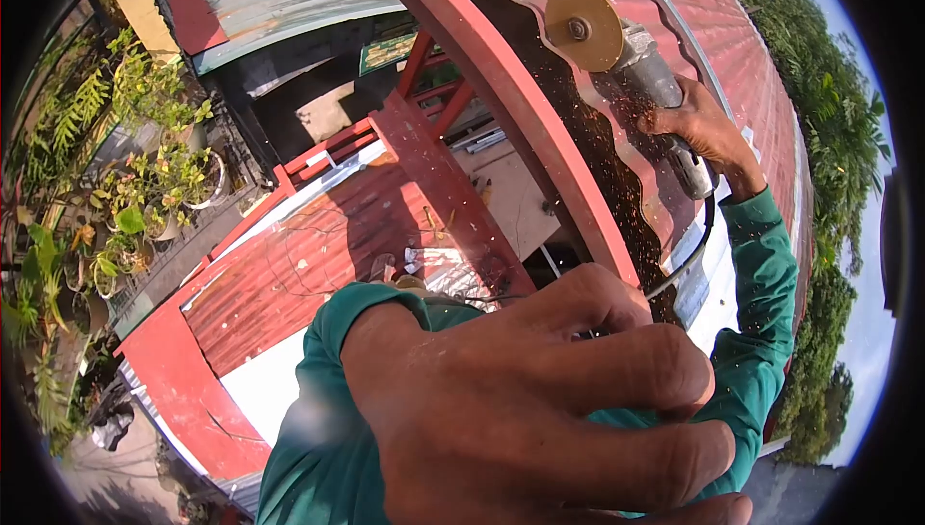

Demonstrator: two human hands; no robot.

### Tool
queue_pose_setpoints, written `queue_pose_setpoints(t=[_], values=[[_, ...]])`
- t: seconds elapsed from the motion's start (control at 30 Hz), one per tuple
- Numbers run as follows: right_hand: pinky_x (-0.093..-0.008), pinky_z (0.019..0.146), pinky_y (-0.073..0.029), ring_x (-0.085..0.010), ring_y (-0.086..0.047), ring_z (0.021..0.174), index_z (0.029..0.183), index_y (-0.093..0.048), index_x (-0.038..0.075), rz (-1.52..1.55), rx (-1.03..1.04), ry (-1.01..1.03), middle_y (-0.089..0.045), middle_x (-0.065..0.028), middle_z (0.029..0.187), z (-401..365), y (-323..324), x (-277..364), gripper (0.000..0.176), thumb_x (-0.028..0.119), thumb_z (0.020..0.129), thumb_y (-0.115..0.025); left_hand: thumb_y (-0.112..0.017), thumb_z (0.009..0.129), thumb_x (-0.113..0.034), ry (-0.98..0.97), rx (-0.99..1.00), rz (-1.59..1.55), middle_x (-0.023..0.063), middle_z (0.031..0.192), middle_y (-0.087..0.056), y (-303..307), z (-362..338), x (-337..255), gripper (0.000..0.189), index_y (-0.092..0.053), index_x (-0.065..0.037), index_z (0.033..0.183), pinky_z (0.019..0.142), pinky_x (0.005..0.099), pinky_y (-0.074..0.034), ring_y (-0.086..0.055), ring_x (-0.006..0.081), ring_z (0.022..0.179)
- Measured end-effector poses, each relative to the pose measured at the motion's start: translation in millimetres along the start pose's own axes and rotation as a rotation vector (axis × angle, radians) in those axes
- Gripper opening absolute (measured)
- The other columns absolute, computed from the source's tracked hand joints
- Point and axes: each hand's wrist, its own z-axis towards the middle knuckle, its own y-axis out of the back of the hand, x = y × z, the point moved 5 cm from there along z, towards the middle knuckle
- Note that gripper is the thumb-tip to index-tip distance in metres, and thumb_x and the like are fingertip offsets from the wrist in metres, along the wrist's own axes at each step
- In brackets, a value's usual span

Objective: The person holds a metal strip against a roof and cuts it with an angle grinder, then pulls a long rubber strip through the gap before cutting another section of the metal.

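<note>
My right hand (701, 130) is wrapped around the grey body of an angle grinder (651, 80), out at the upper right. The grinder's round tan disc (584, 28) is over the red corrugated roofing sheet (617, 164), and orange sparks scatter below it. From the grinder's rear a black cord (708, 231) curves down and passes behind my left hand. Large and close to the camera, my left hand (549, 400) has its fingers loosely bent and apart; nothing shows in it, though its palm side is hidden. Green sleeves cover both arms.
A curved red metal beam (540, 106) runs between me and the roofing edge. Beneath are red frame pieces (424, 140) and a lower rusty red sheet (308, 265). Potted plants (159, 178) stand at ground level on the left; trees (829, 140) line the right.
</note>
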Motion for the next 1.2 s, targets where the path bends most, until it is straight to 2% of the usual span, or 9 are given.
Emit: queue_pose_setpoints(t=[0.27,0.33,0.57,0.67,0.73,0.77,1.0,1.03,1.2], values=[[-0.0336,0.088,-0.055,-0.0191,-0.068,0.093,0.128,-0.06,-0.007,0.009,0.01,-0.098,-0.071,-0.0104,0.107,-12,-4,11,0.067,0.016,0.07,-0.082,-0.077,0.086,-0.02,-0.017,0.004,-0.001,0.0055,0.091,-0.073,0,0,1,0.016,-0.076,-0.009,0.098,0.07,0.032,-0.053,-0.066,0.0191,0.08],[-0.0318,0.083,-0.055,-0.0175,-0.068,0.086,0.119,-0.068,-0.006,0.068,0.016,-0.061,-0.073,-0.0095,0.1,-13,-6,9,0.059,0.02,0.069,-0.083,-0.077,0.086,-0.02,-0.017,0.004,-0.002,0.0056,0.091,-0.073,-1,0,2,0.016,-0.076,-0.009,0.098,0.07,0.032,-0.053,-0.066,0.0192,0.08],[-0.0312,0.081,-0.054,-0.0183,-0.067,0.085,0.12,-0.066,-0.006,0.087,-0.083,-0.031,-0.071,-0.0102,0.098,-28,-1,5,0.06,0.02,0.068,-0.083,-0.077,0.086,-0.019,-0.03,0.02,0.002,0.0058,0.093,-0.073,-3,0,4,0.017,-0.076,-0.009,0.099,0.071,0.0321,-0.053,-0.066,0.0196,0.081],[-0.0312,0.076,-0.054,-0.0171,-0.065,0.079,0.119,-0.064,-0.005,0.127,-0.152,-0.097,-0.068,-0.0082,0.091,-38,8,5,0.06,0.022,0.068,-0.083,-0.077,0.086,-0.019,-0.042,0.037,-0.007,0.0059,0.093,-0.073,-6,1,7,0.017,-0.076,-0.009,0.1,0.071,0.0321,-0.053,-0.066,0.0197,0.081],[-0.0294,0.062,-0.053,-0.0144,-0.062,0.068,0.124,-0.059,-0.003,0.124,-0.165,-0.11,-0.062,-0.0073,0.09,-34,13,2,0.071,0.029,0.065,-0.082,-0.077,0.086,-0.019,-0.057,0.055,-0.004,0.006,0.093,-0.073,-9,1,7,0.017,-0.076,-0.009,0.1,0.071,0.0321,-0.053,-0.066,0.0198,0.081],[-0.0288,0.06,-0.053,-0.0138,-0.062,0.065,0.122,-0.058,-0.002,0.134,-0.197,-0.065,-0.062,-0.0078,0.09,-32,13,7,0.067,0.029,0.067,-0.081,-0.077,0.087,-0.019,-0.063,0.067,-0.006,0.006,0.094,-0.073,-10,1,8,0.018,-0.076,-0.009,0.101,0.071,0.0321,-0.053,-0.066,0.0199,0.081],[-0.029,0.064,-0.055,-0.015,-0.063,0.069,0.119,-0.058,-0.005,0.116,-0.14,0.027,-0.063,-0.0087,0.091,19,3,31,0.066,0.03,0.07,-0.082,-0.077,0.087,-0.019,-0.129,0.13,0.031,0.0063,0.095,-0.073,4,4,17,0.018,-0.076,-0.009,0.102,0.072,0.0322,-0.054,-0.066,0.0202,0.082],[-0.0332,0.067,-0.054,-0.0193,-0.065,0.072,0.107,-0.067,-0.005,0.094,-0.155,0.077,-0.067,-0.011,0.088,27,1,36,0.059,0.033,0.066,-0.085,-0.077,0.087,-0.019,-0.147,0.153,0.037,0.0063,0.095,-0.073,10,6,20,0.019,-0.076,-0.009,0.102,0.072,0.0322,-0.054,-0.066,0.0203,0.082],[-0.0326,0.068,-0.053,-0.0195,-0.066,0.072,0.103,-0.071,-0.003,-0.015,-0.146,0.09,-0.069,-0.0107,0.085,61,-3,36,0.057,0.037,0.064,-0.085,-0.077,0.087,-0.017,-0.191,0.269,0.081,0.0077,0.097,-0.073,26,8,33,0.021,-0.075,-0.008,0.105,0.072,0.0329,-0.054,-0.066,0.0216,0.083]])
